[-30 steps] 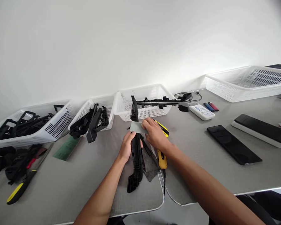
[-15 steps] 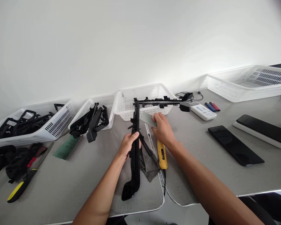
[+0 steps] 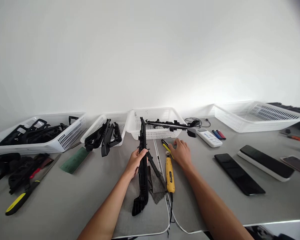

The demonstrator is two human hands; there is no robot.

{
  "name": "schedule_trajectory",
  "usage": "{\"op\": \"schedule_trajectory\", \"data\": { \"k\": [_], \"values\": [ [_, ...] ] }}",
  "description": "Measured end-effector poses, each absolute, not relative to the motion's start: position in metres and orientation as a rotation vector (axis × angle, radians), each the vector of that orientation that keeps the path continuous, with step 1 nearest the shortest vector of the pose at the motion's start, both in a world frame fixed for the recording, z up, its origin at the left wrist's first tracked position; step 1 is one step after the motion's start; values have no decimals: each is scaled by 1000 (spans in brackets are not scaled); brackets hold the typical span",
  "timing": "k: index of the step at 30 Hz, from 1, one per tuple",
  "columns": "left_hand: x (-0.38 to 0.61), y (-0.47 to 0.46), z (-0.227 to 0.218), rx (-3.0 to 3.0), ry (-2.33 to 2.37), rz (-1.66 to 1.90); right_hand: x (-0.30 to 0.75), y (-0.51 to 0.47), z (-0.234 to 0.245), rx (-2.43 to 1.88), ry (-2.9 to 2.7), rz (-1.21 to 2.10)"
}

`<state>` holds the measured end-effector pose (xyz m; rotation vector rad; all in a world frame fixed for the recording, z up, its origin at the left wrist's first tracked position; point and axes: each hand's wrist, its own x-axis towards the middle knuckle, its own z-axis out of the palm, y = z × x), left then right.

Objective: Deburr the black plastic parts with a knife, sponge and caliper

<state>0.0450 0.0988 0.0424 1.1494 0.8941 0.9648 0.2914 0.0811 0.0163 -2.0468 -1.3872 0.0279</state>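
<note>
My left hand is closed around a long black plastic trim piece, held upright with its wider foot toward me. My right hand rests low over the table to the right, its fingers curled onto the near end of a slim yellow-and-black cutter-like tool. Just below that hand lies a yellow corded power tool. A dark grey cloth and a thin black strip sit between it and the trim piece. Another black trim piece lies across the middle white basket.
White baskets with black parts stand at left. Nearby are a green sheet and a yellow-handled file. On the right are a white device, two lighters, a black phone-like slab and another white basket.
My right hand has let go of the grey-green sheet, moved slightly right and down, and reached the yellow-and-black tool. My left hand still holds the trim piece. The view has tilted up.
</note>
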Motion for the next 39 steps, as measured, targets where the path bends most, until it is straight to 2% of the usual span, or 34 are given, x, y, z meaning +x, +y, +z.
{"op": "schedule_trajectory", "data": {
  "k": [8,14,20,24,28,30,33,36,39],
  "values": [
    [44,97,43,1150,832,1103,282,18,16,-1869,-1244,-37],
    [45,96,41,1207,859,1145,233,-45,21,-1846,-1423,304],
    [39,92,34,1363,980,1291,217,-51,26,-1979,-1484,307],
    [33,109,59,1548,1082,1304,219,-51,25,-1956,-1440,320],
    [28,88,84,1854,1470,1233,223,-51,15,-1820,-1353,371],
    [26,47,72,2023,1498,1263,225,-50,11,-1714,-1298,429],
    [19,-25,26,2236,1486,1168,229,-51,8,-1595,-1206,486],
    [8,-66,-11,2112,1562,1081,233,-59,5,-1507,-1156,562],
    [3,-71,-14,1788,1651,1160,236,-72,-5,-1384,-1150,679]
  ]
}}
